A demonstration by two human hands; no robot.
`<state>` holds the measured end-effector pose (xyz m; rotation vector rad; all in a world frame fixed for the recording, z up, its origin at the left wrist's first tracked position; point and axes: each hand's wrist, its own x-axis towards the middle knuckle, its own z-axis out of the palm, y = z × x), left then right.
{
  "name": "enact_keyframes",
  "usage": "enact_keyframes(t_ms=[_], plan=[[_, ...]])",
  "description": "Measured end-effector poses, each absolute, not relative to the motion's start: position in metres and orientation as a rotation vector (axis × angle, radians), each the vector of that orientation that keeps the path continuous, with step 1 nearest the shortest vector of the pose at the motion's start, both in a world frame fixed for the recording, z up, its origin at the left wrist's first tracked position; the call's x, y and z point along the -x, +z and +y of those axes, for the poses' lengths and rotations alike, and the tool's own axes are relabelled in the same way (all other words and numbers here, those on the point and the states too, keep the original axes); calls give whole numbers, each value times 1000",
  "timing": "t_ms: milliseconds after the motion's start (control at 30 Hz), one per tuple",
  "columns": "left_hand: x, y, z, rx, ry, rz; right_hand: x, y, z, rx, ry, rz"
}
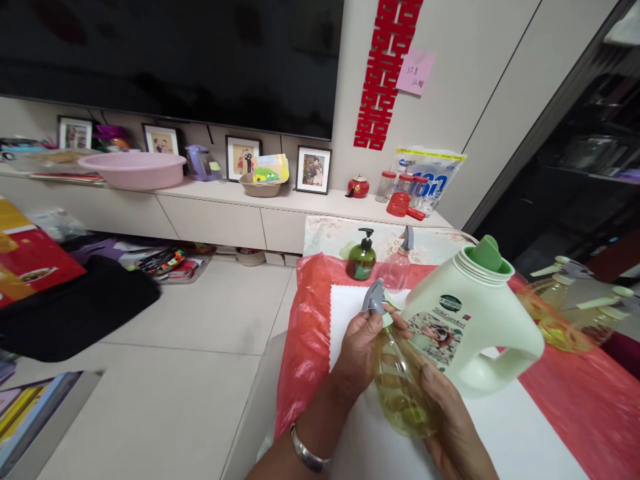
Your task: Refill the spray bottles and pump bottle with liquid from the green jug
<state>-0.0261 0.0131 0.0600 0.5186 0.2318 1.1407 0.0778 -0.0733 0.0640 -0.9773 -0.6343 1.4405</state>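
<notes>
fingers [373, 325] of left hand [359, 350] and right hand [453, 410] clasp spray bottle [400, 383], partly covering it

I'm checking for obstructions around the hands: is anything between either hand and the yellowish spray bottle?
Nothing visible is. The left hand grips the yellowish spray bottle near its neck, and the right hand holds its body. The pale green jug is beyond the bottle, not between it and either hand.

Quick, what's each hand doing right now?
Left hand: closed around the neck of a yellowish spray bottle, near its gray spray head.
Right hand: curled around the same bottle's lower body.
</notes>
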Motion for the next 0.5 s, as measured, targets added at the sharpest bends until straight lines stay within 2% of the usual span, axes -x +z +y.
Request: enact_keyframes(t_ms=[300, 500], plan=[[21, 52, 17, -491, 1226, 311, -76, 53, -69, 894, 1505, -489], [19, 49, 19, -417, 1298, 424, -61, 51, -68, 1033, 1319, -297]])
